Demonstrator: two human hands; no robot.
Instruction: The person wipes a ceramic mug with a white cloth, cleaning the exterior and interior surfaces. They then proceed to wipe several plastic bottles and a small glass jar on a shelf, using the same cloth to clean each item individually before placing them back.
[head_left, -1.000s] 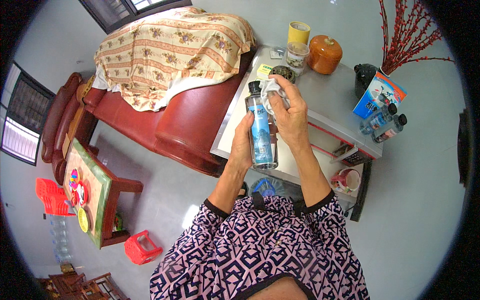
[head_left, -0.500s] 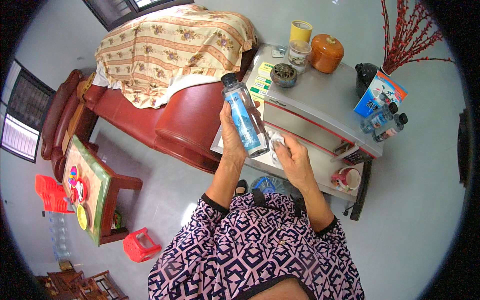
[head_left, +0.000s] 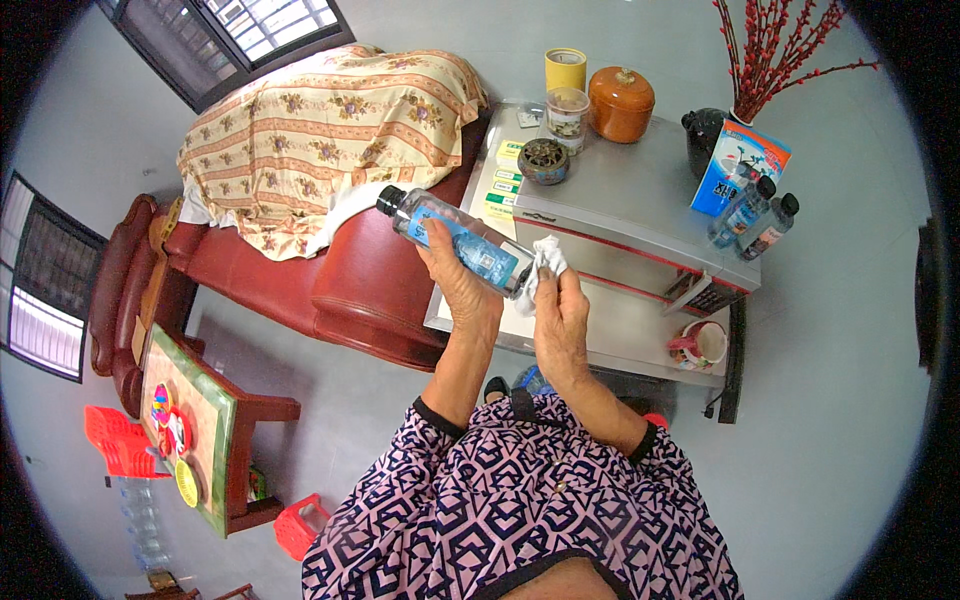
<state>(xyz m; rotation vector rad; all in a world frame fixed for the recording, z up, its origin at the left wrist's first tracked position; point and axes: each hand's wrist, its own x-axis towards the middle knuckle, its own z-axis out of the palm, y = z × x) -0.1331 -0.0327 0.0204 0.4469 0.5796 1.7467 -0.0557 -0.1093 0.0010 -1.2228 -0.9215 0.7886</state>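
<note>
A clear plastic bottle [head_left: 475, 250] with a blue label and black cap is tilted in front of me, its cap toward the upper left. My left hand [head_left: 462, 282] grips it round the middle, the thumb across the label. In my right hand [head_left: 562, 325] a white cloth [head_left: 541, 270] is pinched, pressed against the base of the bottle. Two similar bottles, a blue-labelled one [head_left: 742, 215] and a paler-labelled one [head_left: 769, 228], stand on the right end of the grey microwave [head_left: 640, 200].
On the microwave are a blue patterned bowl [head_left: 544, 163], an orange lidded pot [head_left: 621, 105], a clear tub [head_left: 567, 118], a blue box [head_left: 735, 175] and a black vase [head_left: 703, 140]. A mug [head_left: 700, 344] sits on the lower right stand. A red sofa [head_left: 375, 290] and low table [head_left: 215, 420] lie leftward.
The bottle has tipped further over, its cap swinging left and down. My right hand has moved left, bringing the cloth onto the bottle's base. The whole view has shifted slightly.
</note>
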